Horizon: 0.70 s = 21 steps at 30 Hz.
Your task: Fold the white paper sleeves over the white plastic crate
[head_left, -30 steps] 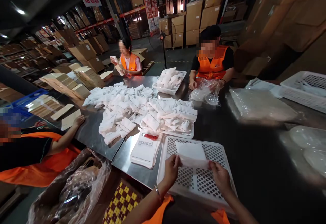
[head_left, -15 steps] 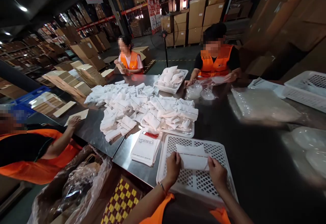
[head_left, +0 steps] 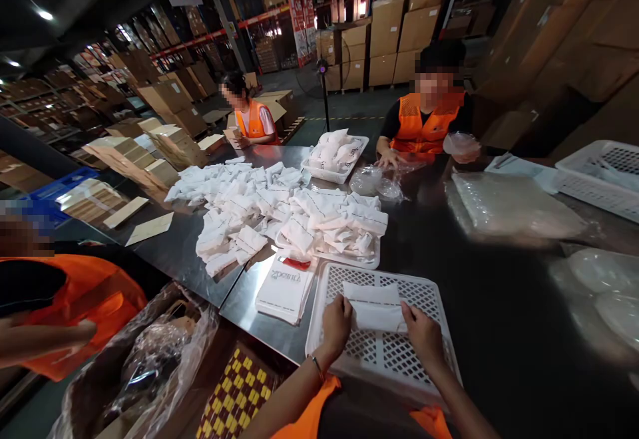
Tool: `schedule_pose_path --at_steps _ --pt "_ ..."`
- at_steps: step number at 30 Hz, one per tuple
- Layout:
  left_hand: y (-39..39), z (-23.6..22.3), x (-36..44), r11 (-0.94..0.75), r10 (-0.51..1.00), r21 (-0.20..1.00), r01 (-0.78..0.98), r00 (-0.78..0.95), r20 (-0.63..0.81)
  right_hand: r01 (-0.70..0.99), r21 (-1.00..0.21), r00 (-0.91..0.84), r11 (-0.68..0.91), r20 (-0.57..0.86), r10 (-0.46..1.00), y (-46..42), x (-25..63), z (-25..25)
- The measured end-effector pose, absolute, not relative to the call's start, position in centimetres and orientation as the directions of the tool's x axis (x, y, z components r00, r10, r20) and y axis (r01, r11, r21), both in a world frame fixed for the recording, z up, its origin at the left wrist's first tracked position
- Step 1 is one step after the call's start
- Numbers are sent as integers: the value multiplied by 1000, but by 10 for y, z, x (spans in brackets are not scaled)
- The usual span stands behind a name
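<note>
A white folded pouch [head_left: 377, 309] with a dark printed line is stretched between my two hands. My left hand [head_left: 337, 322] is closed on its left end, and my right hand [head_left: 422, 332] pinches its right end. Under the pouch lies a white plastic basket [head_left: 444, 352] with a lattice bottom. A stack of flat white printed bags [head_left: 284, 289], with a small red item [head_left: 296, 263] on top, sits left of the basket. Beyond it is a large heap of folded white pouches [head_left: 249, 206], part of it in another white tray [head_left: 372, 259].
Across the dark table [head_left: 479, 292], a co-worker [head_left: 424, 126] handles clear plastic pieces. Another person [head_left: 254, 123] works farther back; a third [head_left: 74, 306] is at left. Plastic-wrapped packs [head_left: 514, 206] lie at right. A plastic-lined box [head_left: 150, 359] stands by the table's near edge.
My right hand has shifted slightly left along the pouch. The person at left has drawn a hand back from the cardboard. The co-worker opposite has raised a clear round piece.
</note>
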<state>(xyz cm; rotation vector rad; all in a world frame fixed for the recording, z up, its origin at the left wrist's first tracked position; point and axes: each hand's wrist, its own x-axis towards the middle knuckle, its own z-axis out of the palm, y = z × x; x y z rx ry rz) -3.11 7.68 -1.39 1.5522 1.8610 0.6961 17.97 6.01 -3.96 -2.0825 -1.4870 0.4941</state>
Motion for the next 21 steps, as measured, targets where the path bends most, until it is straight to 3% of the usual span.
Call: schedule_pose_path --at_steps 2,4,7,10,12,14,17,21 --pt "78 -10 -35 131 991 696 706 -93 -92 760 -600 316 -248 7 949 60 181 -39" --pt "79 -3 -37 -35 999 605 796 10 44 769 -590 304 -248 -5 953 60 181 -36" --pt "84 7 -32 -534 844 317 784 470 258 807 -523 336 -274 26 941 59 179 -29" --pt "90 8 -18 -788 616 169 592 756 223 912 -410 135 -11 274 952 64 169 -26" --pt "93 3 -11 -794 607 169 584 769 198 910 -301 -141 285 423 895 68 159 -32" --pt "92 -4 -9 -781 624 208 589 756 198 880 -200 -290 432 493 820 73 151 -47" --pt "87 -16 -11 -686 725 312 657 657 208 920 -136 -247 366 524 815 77 147 -76" --pt "78 -29 -10 -438 898 402 804 408 164 939 -211 -130 272 514 848 81 155 -107"
